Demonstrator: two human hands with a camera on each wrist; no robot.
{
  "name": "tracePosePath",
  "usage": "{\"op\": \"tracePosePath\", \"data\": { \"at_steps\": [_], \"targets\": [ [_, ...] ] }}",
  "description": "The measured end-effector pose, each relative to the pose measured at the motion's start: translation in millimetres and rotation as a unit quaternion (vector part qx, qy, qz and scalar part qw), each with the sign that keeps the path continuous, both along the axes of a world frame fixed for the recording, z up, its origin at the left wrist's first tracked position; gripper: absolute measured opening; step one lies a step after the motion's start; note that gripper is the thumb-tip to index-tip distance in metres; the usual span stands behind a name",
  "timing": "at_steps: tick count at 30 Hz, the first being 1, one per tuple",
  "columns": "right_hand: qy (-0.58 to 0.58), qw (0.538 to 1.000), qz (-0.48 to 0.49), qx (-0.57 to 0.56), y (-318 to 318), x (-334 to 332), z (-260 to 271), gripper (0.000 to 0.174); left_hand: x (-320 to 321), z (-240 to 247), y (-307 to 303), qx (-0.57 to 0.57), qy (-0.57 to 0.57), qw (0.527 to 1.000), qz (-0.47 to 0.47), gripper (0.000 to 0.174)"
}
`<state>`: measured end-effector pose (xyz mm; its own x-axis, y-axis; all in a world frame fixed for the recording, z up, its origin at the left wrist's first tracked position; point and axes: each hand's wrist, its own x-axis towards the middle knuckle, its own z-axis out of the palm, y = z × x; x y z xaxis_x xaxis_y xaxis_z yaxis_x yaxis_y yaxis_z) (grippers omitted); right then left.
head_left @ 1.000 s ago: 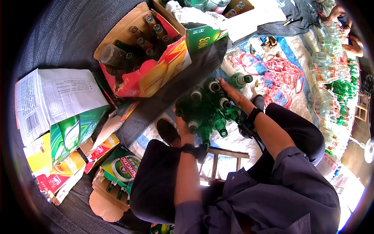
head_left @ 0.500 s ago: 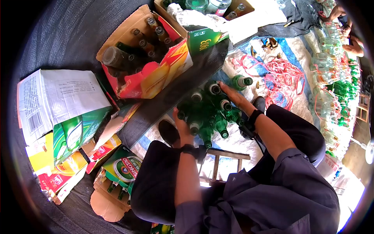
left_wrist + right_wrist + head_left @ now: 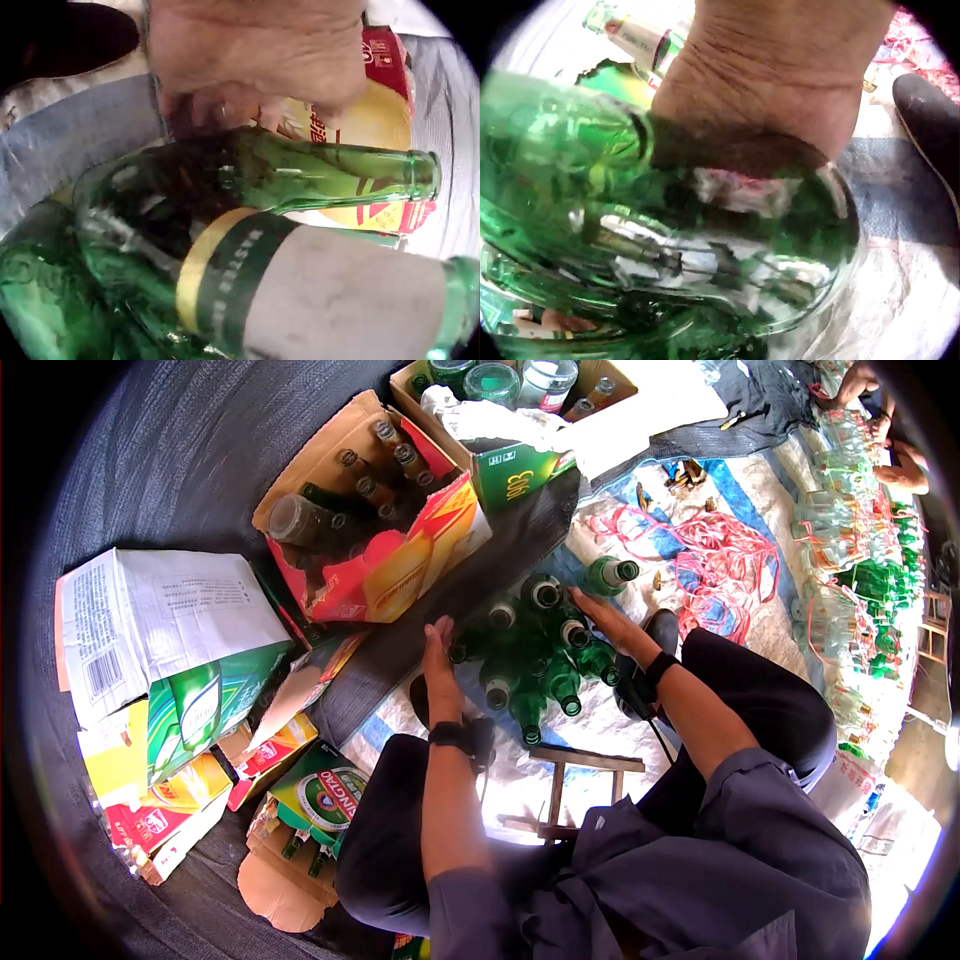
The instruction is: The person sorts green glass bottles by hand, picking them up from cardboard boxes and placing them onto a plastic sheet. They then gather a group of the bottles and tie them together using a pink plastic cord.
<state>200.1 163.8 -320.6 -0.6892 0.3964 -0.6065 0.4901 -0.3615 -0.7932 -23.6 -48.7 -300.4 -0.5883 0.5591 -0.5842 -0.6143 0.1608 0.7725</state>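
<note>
Several green glass bottles stand in a tight cluster between the person's feet, mouths up. The left hand is at the left side of the cluster with straight fingers, a little apart from the bottles in the head view. In the left wrist view its palm is above a bottle neck, beside a bottle with a pale neck label. Against the cluster's right side lies the right hand, fingers extended along the glass. The right wrist view shows it behind a large green bottle, its fingers hidden. One separate green bottle stands just beyond.
Cartons of bottles stand at the left, including a red and yellow box and a Singtao carton. Pink string lies tangled on the striped sheet. Tied bottle bundles line the right. A wooden stool is close before the person.
The left hand has moved left, away from the bottle cluster, its fingers straightening. The right hand stays against the bottles. The head view has shifted slightly.
</note>
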Motion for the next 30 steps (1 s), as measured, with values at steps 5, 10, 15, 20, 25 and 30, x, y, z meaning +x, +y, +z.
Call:
{"op": "tracePosePath", "data": {
  "at_steps": [5,10,15,20,25,30],
  "targets": [
    [-0.052,0.987,-0.104,-0.111,-13.7,32.3,-23.7,0.094,-37.7,-15.6,32.0,0.04,-0.002,0.984,-0.172,0.075],
    [-0.136,0.946,-0.209,-0.208,-46.6,60.3,-29.4,0.103,-56.6,-4.5,61.2,-0.014,0.14,0.9,-0.412,0.071],
    [-0.055,0.867,-0.267,-0.416,-70.8,63.6,-24.3,0.098,-62.2,-12.0,81.4,-0.019,0.088,0.878,-0.469,0.07],
    [0.059,0.816,-0.288,-0.498,-84.0,51.1,-18.4,0.1,-56.4,-32.6,81.1,-0.034,0.073,0.879,-0.47,0.067],
    [0.18,0.737,-0.291,-0.583,-91.6,58.8,-40.8,0.098,-55.2,-42.1,81.2,-0.064,0.113,0.869,-0.478,0.06],
    [0.227,0.682,-0.307,-0.624,-93.7,58.8,-43.0,0.097,-55.6,-36.0,80.2,-0.041,0.063,0.879,-0.471,0.059]
  ]
}}
